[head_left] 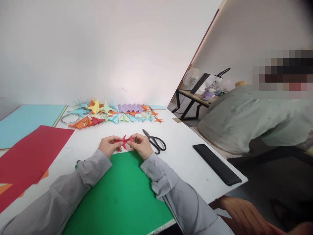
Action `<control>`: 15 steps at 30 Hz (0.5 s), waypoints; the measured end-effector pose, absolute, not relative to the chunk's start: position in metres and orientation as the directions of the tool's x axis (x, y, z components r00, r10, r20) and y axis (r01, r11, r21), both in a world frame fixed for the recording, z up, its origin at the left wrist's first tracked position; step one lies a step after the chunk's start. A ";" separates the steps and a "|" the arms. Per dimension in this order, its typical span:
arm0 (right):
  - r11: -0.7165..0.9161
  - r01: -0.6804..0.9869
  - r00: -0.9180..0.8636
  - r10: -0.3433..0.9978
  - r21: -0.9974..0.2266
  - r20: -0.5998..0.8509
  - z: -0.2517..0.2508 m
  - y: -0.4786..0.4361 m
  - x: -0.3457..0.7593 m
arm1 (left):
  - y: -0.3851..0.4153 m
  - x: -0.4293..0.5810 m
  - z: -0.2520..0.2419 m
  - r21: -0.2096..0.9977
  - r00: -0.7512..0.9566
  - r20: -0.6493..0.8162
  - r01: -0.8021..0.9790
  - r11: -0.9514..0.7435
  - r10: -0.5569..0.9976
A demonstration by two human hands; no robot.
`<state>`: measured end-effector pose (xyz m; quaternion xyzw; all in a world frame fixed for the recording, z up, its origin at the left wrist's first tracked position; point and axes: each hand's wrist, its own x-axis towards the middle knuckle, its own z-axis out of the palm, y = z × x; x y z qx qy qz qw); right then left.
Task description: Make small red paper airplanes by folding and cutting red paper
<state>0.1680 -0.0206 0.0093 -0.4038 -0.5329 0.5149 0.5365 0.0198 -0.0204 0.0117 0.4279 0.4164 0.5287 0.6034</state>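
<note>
Between my two hands is a small folded red paper piece (124,141) with pointed tips, held just above the far edge of a green paper sheet (119,192). My left hand (110,146) pinches its left end. At its right end, the fingers of my right hand (141,145) are closed on the paper. Black-handled scissors (156,142) lie beside my right hand, blades pointing away from me. Beyond my hands, many folded paper figures (96,107) in several colours are piled against the wall.
Red sheets (34,160) and light blue sheets (31,119) cover the left side. A wire coil (70,118) lies near the figures. On the right is a long black case (216,164). Another person (244,114) sits to the right, their hand (246,212) below the table edge.
</note>
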 end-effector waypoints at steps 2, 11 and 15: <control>0.143 -0.125 -0.095 0.983 -0.982 0.156 0.011 -0.022 0.168 | -0.021 0.020 0.013 0.956 0.094 -0.058 -0.281 0.083 0.994; 0.133 -0.082 -0.110 0.984 -0.988 0.141 0.013 -0.024 0.167 | -0.022 0.019 0.017 0.937 0.092 -0.095 -0.327 0.120 0.991; 0.120 -0.112 -0.088 0.988 -0.986 0.130 0.014 -0.025 0.165 | -0.023 0.020 0.020 0.931 0.096 -0.107 -0.341 0.134 0.990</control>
